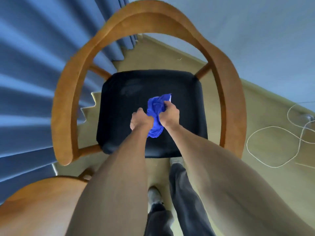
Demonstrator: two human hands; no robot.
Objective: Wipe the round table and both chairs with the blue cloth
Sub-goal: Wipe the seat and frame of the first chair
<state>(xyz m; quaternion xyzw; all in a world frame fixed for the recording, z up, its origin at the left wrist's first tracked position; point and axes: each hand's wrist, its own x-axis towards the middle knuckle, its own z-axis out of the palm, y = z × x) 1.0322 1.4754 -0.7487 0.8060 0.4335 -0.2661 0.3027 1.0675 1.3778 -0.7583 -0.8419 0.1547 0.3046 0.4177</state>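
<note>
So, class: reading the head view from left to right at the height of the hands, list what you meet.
blue curtain → chair's wooden arm rail → black seat → left hand → blue cloth → right hand → white cord on the floor.

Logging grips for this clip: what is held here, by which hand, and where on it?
Both hands hold the bunched blue cloth over the black chair seat: left hand on its near left side, right hand on its right edge.
</note>
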